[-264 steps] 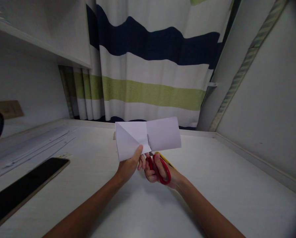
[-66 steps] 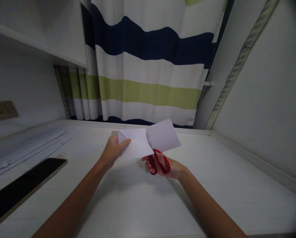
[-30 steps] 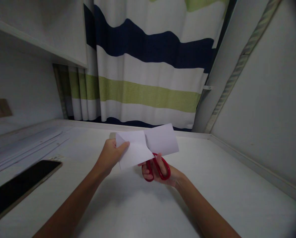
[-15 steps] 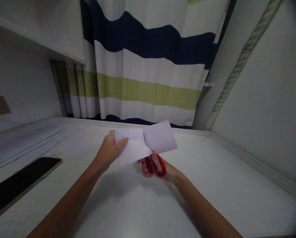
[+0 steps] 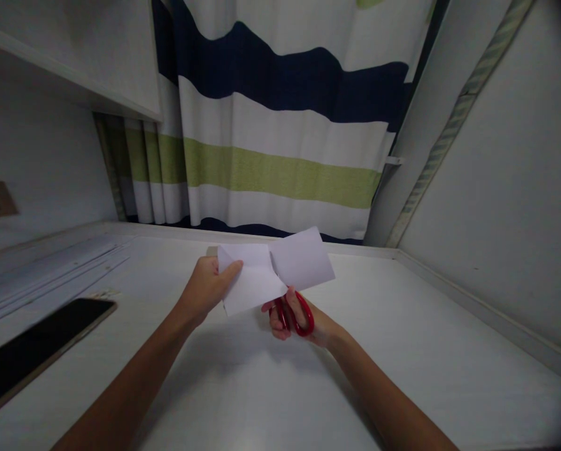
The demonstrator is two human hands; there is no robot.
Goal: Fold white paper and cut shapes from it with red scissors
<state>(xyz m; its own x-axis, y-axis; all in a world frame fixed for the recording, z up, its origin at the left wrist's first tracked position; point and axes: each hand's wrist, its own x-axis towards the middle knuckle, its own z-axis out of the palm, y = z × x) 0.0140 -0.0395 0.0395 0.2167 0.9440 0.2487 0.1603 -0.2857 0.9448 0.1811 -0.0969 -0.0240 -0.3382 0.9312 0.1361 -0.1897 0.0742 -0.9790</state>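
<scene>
While partly slit, white folded paper stays creased.

A striped curtain in white, navy and green hangs behind a pale desk, closing off the corner between two plain walls. A dark phone lies flat near the desk's left edge, just in front of long white strips beneath a white shelf.

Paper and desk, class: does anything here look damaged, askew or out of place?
Only the paper: a slit runs up its middle where the red scissors in the right hand cut; the left hand pinches its left edge. Nothing else stands out.
</scene>
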